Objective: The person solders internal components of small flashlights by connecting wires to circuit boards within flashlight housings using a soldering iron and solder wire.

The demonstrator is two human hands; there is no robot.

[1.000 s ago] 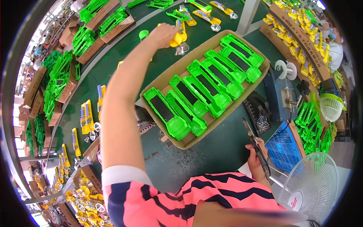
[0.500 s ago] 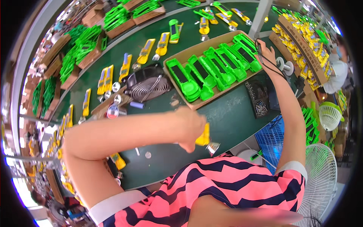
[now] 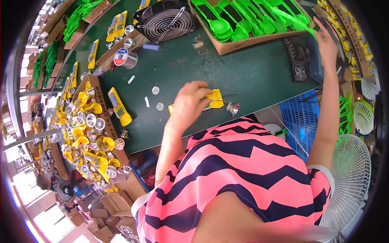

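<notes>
My left hand (image 3: 190, 99) lies over a yellow plastic housing (image 3: 217, 98) near the table's front edge, its fingers bent down on it and hiding its middle. Thin wires run from the housing's right end to a small silver reflector lamp (image 3: 233, 108). My right arm is stretched out to the far right. There my right hand (image 3: 326, 45) pinches the end of a green plastic housing (image 3: 292, 18), which slants over the right side of a cardboard box (image 3: 243, 43) of similar green housings.
A black fan (image 3: 165, 24) with a wire guard stands at the back, a solder spool (image 3: 125, 58) left of it. Another yellow housing (image 3: 119, 107) lies by a carton heaped with yellow parts and reflectors (image 3: 91, 129). A black tray of screws (image 3: 299, 67) sits right, above a blue crate (image 3: 300, 117).
My view has shifted toward the table's front and left. My left hand has drawn back from across the table onto the yellow housing. My right hand has gone from the box corner to a green housing.
</notes>
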